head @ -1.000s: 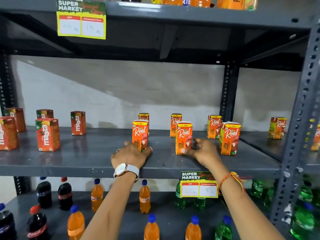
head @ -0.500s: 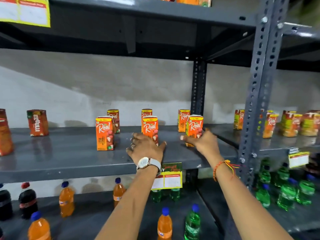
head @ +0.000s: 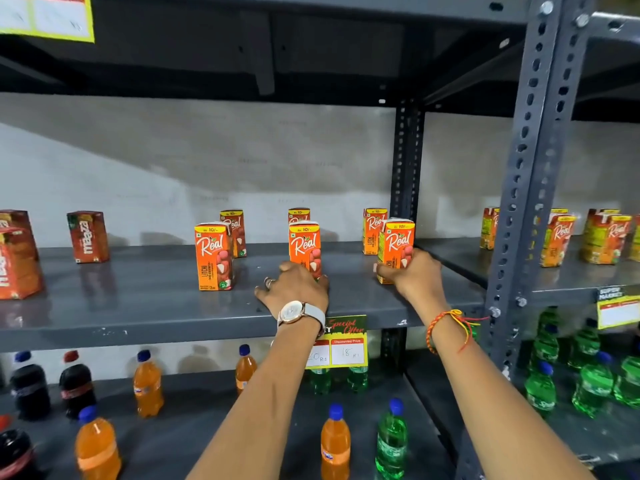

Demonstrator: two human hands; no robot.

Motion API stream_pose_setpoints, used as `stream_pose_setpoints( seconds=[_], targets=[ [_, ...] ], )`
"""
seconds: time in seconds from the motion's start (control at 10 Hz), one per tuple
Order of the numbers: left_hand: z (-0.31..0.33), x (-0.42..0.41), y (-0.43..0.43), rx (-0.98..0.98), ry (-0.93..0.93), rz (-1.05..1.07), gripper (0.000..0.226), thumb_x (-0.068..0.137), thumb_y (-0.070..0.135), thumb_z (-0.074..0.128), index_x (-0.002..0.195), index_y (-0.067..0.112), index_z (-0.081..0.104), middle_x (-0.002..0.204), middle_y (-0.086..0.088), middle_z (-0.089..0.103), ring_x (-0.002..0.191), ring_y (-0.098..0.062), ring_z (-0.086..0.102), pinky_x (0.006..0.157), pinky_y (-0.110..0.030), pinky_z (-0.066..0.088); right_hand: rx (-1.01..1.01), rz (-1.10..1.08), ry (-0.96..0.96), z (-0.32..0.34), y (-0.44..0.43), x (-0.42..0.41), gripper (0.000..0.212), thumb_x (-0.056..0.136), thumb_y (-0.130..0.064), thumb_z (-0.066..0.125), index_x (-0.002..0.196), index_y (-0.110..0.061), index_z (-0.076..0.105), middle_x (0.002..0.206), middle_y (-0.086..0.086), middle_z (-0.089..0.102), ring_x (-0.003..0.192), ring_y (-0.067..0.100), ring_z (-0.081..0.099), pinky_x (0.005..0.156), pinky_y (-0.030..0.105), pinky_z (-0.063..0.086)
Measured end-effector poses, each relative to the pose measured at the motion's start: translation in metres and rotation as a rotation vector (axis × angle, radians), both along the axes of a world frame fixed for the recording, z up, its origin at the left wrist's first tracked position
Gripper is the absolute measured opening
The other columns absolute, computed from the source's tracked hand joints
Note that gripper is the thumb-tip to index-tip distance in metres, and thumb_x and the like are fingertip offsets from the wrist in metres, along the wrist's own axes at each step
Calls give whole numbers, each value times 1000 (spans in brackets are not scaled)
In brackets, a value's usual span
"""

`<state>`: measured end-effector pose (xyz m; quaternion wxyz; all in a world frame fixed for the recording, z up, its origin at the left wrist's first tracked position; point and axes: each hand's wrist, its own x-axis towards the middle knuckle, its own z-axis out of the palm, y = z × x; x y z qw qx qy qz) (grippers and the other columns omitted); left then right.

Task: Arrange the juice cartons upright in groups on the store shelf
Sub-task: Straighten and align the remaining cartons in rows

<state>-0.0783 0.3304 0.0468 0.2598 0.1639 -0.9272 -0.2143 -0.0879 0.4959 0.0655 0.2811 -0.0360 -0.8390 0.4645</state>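
Note:
Orange Real litchi cartons stand upright in two rows on the grey shelf (head: pixel 145 306). My left hand (head: pixel 294 289), with a watch on the wrist, wraps the base of the middle front carton (head: pixel 304 244). My right hand (head: pixel 412 275) grips the right front carton (head: pixel 398 244), which leans slightly. The left front carton (head: pixel 213 256) stands free. Behind them are three more cartons: left (head: pixel 235 230), middle (head: pixel 298 214), right (head: pixel 372 230).
Dark red Maaza cartons (head: pixel 88 235) stand at the shelf's left. More Real cartons (head: pixel 557 239) sit on the neighbouring shelf beyond the perforated upright (head: pixel 530 168). A price tag (head: pixel 341 342) hangs on the shelf edge. Soda bottles (head: pixel 334 441) fill the shelf below.
The view has shifted right. My left hand went from the left front carton to the middle one, and my right hand from the middle one to the right front carton.

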Motion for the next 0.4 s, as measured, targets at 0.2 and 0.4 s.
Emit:
stream_pose_setpoints(
  seconds=[0.2,0.4],
  targets=[
    [1,3,-1,3,-35,0,66,82,57,54,120,4,42,117,-14,63,115,-34,55,103,-46,33,17,25,-23,1,0,6,48,71,-36,75,108,-7,64,110,12,70,97,25,65,79,26,44],
    [-4,35,-14,82,103,-238,96,80,59,58,144,2,15,141,-17,43,123,-33,49,93,-43,46,-104,-88,63,-4,1,19,63,66,-47,75,108,-1,63,102,17,70,94,30,65,79,34,49]
  ],
)
